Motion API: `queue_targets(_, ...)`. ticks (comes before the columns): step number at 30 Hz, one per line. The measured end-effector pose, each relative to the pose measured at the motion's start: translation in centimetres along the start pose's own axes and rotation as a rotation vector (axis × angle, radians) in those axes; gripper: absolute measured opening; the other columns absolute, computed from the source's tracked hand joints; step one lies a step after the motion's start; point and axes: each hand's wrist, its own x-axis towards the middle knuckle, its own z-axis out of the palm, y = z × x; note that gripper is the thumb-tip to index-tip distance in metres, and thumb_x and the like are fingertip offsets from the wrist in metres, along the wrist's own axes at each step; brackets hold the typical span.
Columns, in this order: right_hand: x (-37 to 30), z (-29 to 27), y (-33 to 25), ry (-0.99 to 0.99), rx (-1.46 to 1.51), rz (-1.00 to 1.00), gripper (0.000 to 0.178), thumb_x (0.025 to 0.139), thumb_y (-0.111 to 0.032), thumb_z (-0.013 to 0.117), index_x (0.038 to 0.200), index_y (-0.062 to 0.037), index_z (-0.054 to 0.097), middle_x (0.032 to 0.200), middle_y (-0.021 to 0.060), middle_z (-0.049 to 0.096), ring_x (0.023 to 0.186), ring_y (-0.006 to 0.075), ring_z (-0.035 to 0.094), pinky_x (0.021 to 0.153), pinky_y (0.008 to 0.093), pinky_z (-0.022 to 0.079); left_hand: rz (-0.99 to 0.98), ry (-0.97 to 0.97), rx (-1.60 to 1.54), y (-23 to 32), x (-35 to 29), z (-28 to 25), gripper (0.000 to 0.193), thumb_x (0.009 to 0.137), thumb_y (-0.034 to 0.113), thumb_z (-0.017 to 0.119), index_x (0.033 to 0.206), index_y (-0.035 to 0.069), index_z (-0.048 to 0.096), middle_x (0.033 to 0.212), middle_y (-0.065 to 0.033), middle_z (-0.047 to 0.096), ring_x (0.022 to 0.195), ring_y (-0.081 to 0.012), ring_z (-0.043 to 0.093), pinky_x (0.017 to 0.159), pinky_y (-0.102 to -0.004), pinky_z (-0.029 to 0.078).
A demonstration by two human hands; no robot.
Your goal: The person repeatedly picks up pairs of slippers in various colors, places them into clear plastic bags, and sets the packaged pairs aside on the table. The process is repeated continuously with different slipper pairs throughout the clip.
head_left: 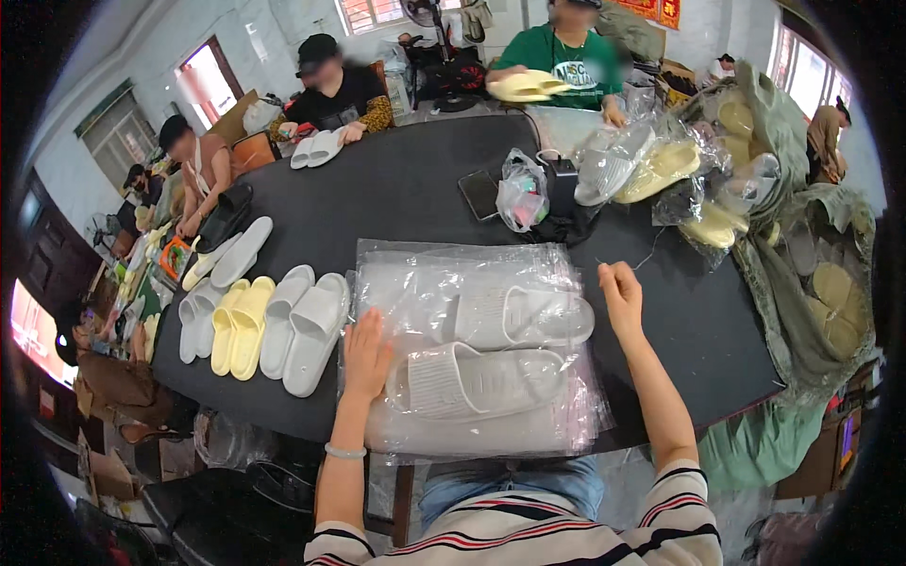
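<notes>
A pair of grey slide slippers [514, 316] lies in clear plastic on a stack of clear plastic bags [401, 269] in front of me. The nearer grey slipper [477, 382] is parallel to the farther one, both lying sideways. My left hand [366, 354] rests flat with its fingers stretched out on the left edge of the stack. To the right of the bags my right hand [620, 294] is closed in a pinch above the black table. What its fingers hold, if anything, is too small to make out. A thin strand [649, 250] shows just beyond it.
Left of the bags stand grey slippers [316, 330] and yellow slippers [243, 325] in a row. Farther back are a phone [479, 194], a small plastic bag [522, 193] and bagged slippers [613, 165]. Co-workers sit around the black table [377, 198]; one holds yellow slippers [528, 87]. Sacks [802, 274] stand right.
</notes>
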Motion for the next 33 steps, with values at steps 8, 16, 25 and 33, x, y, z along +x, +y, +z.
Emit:
queue_targets(8,-4.7,1.4,-5.0,-0.754,-0.493,-0.546,0.053,0.078,-0.029,0.068,0.123,-0.0048,0.058,0.128,0.0168,0.053,0.122,0.0362,0.047,0.103,0.0460,0.035,-0.274,-0.060,0.227,1.5,0.5,-0.2,0.070,0.091,0.050,0.053,0.147,0.013,0.037,0.156,-0.0179,0.025,0.143,-0.0452,0.019,0.108,-0.0721,0.004)
queue_targets(16,-5.6,13.2,-6.5,-0.891,-0.531,-0.614,0.056,0.083,-0.037,0.066,0.120,0.0045,0.056,0.125,0.0226,0.056,0.125,0.0374,0.048,0.108,0.0422,0.034,-0.250,-0.141,0.181,3.8,0.3,-0.3,0.071,0.092,0.055,0.049,0.150,0.015,0.034,0.154,-0.0271,0.022,0.143,-0.0465,0.018,0.111,-0.0670,0.011)
queue_targets(25,-5.7,3.5,-0.8,-0.740,-0.497,-0.228,0.031,0.074,-0.013,0.067,0.101,-0.0004,0.065,0.111,0.0215,0.063,0.111,0.0406,0.055,0.098,0.0477,0.042,-0.204,-0.069,0.258,1.4,-0.7,0.8,0.062,0.093,0.051,0.048,0.146,0.019,0.041,0.154,-0.0247,0.026,0.143,-0.0408,0.022,0.112,-0.0635,0.013)
queue_targets(33,-5.4,-13.1,-3.8,-0.079,-0.585,-0.040,0.031,0.079,0.004,0.057,0.109,0.0030,0.066,0.123,0.0221,0.058,0.119,0.0373,0.053,0.100,0.0401,0.042,-0.236,-0.119,0.282,3.5,-0.6,-0.4,0.077,0.087,0.060,0.054,0.149,0.018,0.035,0.156,-0.0254,0.018,0.145,-0.0398,0.016,0.115,-0.0596,0.008)
